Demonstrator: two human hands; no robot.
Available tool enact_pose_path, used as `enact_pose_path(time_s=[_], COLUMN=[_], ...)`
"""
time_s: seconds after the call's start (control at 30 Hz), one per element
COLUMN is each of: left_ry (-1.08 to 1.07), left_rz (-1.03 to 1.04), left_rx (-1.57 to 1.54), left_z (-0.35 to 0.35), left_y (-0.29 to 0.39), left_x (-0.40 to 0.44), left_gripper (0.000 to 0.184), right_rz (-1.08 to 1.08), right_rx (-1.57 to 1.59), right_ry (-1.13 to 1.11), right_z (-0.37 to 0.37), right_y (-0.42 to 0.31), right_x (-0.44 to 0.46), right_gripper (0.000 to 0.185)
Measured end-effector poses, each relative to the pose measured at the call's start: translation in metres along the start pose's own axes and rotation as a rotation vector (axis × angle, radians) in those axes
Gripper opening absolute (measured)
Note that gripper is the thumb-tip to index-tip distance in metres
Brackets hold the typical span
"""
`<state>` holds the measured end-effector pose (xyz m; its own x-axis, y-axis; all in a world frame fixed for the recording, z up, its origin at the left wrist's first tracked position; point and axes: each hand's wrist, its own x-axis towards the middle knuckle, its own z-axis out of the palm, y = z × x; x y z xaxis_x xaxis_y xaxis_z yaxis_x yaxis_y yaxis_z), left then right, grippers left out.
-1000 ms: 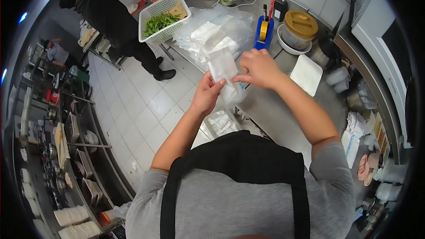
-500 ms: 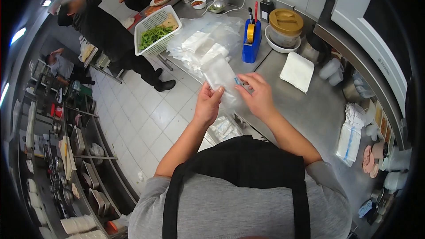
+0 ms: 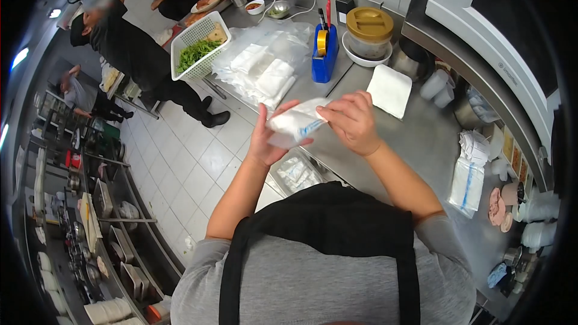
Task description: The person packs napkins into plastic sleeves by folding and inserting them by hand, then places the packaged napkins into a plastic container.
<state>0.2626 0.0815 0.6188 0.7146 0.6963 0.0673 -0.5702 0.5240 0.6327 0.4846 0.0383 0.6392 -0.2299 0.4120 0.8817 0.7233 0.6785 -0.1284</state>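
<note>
A clear plastic bag (image 3: 295,125) with something white inside and a blue stripe hangs between my two hands, over the counter's front edge. My left hand (image 3: 265,143) cradles it, with the thumb raised at one side and the fingers spread behind it. Between thumb and fingertips, my right hand (image 3: 355,125) pinches the bag's right end. Just beyond lies a pile of similar white-filled plastic bags (image 3: 274,78) on loose clear plastic. A stack of white napkins (image 3: 390,91) rests on the counter beyond my right hand.
A blue tape dispenser (image 3: 324,63) holds pens. Behind it are a gold-lidded container (image 3: 369,24) in a white bowl and a basket of greens (image 3: 198,51). Below my hands sits a bin of packets (image 3: 296,171). A co-worker in black (image 3: 135,54) stands at left.
The bag has turned from upright to slanting, its blue stripe now facing up. My left hand has opened from a pinch to a spread hold. The camera view has shifted slightly.
</note>
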Motion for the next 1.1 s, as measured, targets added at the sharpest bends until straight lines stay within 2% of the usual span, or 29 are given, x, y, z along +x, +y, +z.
enact_pose_path(time_s=[0.07,0.1,0.13,0.2,0.23,0.33,0.4,0.43,0.53,0.63,0.73,0.83,0.93,1.1], left_ry=[-0.169,0.032,0.137,0.233,0.226,0.206,0.186,0.184,0.184,0.181,0.211,0.248,0.238,0.203], left_rz=[-0.160,-0.041,-0.014,0.050,0.083,0.182,0.236,0.201,0.110,0.059,-0.013,-0.009,0.036,0.035], left_rx=[-0.189,0.107,0.324,0.428,0.461,0.543,0.571,0.585,0.609,0.572,0.499,0.560,0.625,0.629], left_z=[0.018,0.026,0.025,0.036,0.040,0.049,0.052,0.051,0.045,0.047,0.047,0.051,0.052,0.044], left_y=[0.003,-0.005,-0.009,-0.013,-0.015,-0.019,-0.022,-0.022,-0.025,-0.023,-0.020,-0.019,-0.020,-0.026], left_x=[-0.004,0.000,0.002,0.009,0.011,0.015,0.018,0.021,0.022,0.024,0.020,0.017,0.017,0.016], left_gripper=[0.064,0.067,0.072,0.081,0.082,0.084,0.080,0.077,0.068,0.063,0.061,0.062,0.063,0.064], right_rz=[-0.089,-0.132,-0.052,0.099,0.259,0.843,0.873,0.887,0.704,0.729,0.797,0.968,0.968,1.066], right_rx=[-0.020,-0.030,-0.028,-0.034,0.038,0.763,0.903,0.972,0.700,0.742,1.014,1.000,0.912,1.129], right_ry=[-0.035,-0.053,-0.070,-0.098,-0.043,0.218,0.158,0.130,-0.087,-0.384,-0.422,-0.518,-0.609,-0.438], right_z=[-0.006,-0.008,-0.009,-0.012,-0.011,-0.005,-0.005,-0.006,-0.023,-0.030,-0.026,-0.030,-0.025,-0.016], right_y=[0.012,0.016,0.017,0.022,0.022,0.023,0.025,0.028,0.025,0.027,0.032,0.034,0.037,0.031], right_x=[-0.003,-0.004,-0.005,-0.005,-0.012,-0.036,-0.048,-0.051,-0.032,-0.016,-0.013,0.001,-0.003,-0.017], right_gripper=[0.036,0.039,0.041,0.046,0.047,0.040,0.036,0.034,0.031,0.029,0.029,0.029,0.023,0.018])
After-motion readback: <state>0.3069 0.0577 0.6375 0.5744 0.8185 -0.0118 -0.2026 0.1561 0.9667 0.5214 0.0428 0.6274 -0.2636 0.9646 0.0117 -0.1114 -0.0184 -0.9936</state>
